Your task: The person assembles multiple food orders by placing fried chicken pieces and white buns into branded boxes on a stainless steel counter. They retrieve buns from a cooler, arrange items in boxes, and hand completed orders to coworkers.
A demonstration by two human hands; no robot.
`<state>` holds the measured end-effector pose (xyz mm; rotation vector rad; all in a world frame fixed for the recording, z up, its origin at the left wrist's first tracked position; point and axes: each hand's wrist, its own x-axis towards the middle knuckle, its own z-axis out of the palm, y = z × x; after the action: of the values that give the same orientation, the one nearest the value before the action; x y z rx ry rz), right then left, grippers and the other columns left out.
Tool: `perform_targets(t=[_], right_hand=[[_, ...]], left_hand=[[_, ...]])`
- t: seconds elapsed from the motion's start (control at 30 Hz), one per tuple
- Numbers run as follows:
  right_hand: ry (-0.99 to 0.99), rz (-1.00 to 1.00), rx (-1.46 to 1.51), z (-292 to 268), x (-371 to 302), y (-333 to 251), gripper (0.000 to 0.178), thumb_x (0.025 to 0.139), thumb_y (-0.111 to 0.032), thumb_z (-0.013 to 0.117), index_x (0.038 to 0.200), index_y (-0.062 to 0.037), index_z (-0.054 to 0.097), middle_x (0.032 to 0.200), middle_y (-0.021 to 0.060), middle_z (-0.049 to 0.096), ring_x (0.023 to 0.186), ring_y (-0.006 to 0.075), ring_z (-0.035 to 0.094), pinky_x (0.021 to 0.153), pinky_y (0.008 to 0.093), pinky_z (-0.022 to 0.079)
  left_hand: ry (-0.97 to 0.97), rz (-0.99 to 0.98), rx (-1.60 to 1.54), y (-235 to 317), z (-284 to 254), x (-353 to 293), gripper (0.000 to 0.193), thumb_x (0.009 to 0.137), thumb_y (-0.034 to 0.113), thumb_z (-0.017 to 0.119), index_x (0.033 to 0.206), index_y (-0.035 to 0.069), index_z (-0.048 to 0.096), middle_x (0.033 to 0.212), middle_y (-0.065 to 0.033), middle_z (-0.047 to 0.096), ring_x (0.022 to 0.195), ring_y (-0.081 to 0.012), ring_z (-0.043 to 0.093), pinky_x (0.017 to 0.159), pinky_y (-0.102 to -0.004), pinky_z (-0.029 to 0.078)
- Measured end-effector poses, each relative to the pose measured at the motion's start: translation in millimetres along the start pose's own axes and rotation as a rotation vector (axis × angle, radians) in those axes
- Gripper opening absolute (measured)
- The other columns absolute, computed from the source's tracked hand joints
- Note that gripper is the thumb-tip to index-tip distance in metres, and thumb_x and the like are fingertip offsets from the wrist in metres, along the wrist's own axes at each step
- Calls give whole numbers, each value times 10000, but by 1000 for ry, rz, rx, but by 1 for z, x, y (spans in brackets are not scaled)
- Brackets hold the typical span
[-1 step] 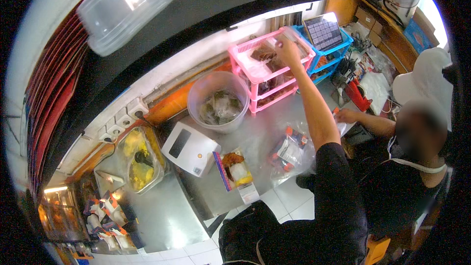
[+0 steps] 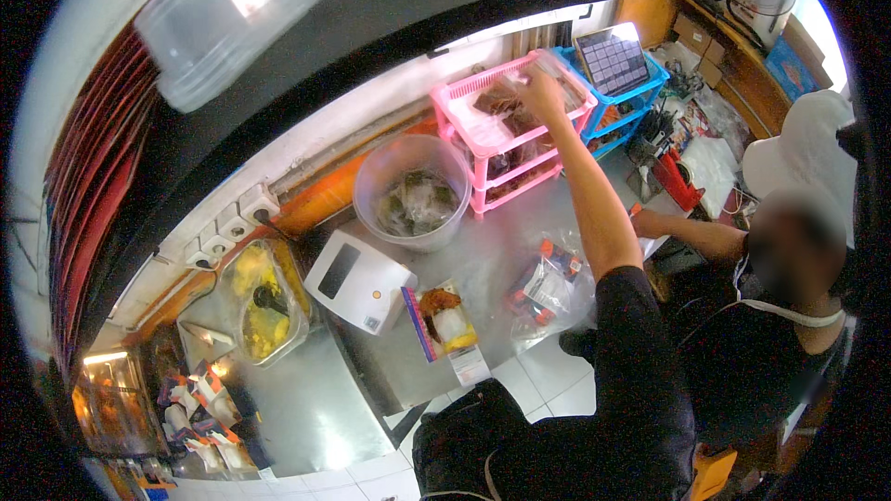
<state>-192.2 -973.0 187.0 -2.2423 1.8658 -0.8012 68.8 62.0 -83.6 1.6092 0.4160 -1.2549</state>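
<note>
At the top tier of a pink plastic rack, my right hand reaches in among clear plastic packets with dark brown contents. Its fingers are bent and closed at a clear packet, though the fingertips are partly hidden. My left hand is out of sight; only black clothing shows on that side. On the steel table below lies an open box of food, with fried brown pieces, white rice and something yellow. Beside it is a clear plastic bag holding orange-and-dark packages.
A clear bucket of wrapped green items stands left of the rack, near a white label printer. Further left sits a tub of yellow food. A blue rack bears a tablet. At right is a co-worker in a white cap.
My right hand has shifted slightly within the pink rack's top tier, its fingers now lower over the packets. The table items stay put.
</note>
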Motion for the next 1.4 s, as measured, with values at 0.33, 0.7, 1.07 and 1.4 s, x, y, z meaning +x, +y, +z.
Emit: perform_targets(t=[0.33,0.7,1.07,1.4], right_hand=[[48,-68,-187,14,15,-42,420,833,-386,672,961,11,721,1100,229,686,1096,383,634,899,497,510],[-23,-142,450,0,45,-19,432,807,-403,747,915,13,703,836,202,718,781,297,711,685,403,538],[-950,-541,630,-66,-229,-226,175,845,-158,686,896,9,697,815,61,702,787,101,646,679,252,514],[-1682,-849,817,51,-500,-483,244,953,-229,644,927,13,663,790,51,668,757,120,628,630,288,493]], left_hand=[[111,-2,178,28,35,-3,358,1005,269,505,1314,96,561,1000,-86,668,861,-167,615,738,-317,513],[160,51,185,37,36,-24,318,1004,246,526,1261,66,579,985,-96,667,842,-180,626,702,-338,519],[-109,766,358,267,202,-76,503,974,340,596,1366,30,544,1205,-136,655,1017,-187,639,882,-343,531],[-3,902,176,366,124,-111,225,906,196,711,1069,43,738,1008,-98,723,938,-163,656,856,-321,531]])
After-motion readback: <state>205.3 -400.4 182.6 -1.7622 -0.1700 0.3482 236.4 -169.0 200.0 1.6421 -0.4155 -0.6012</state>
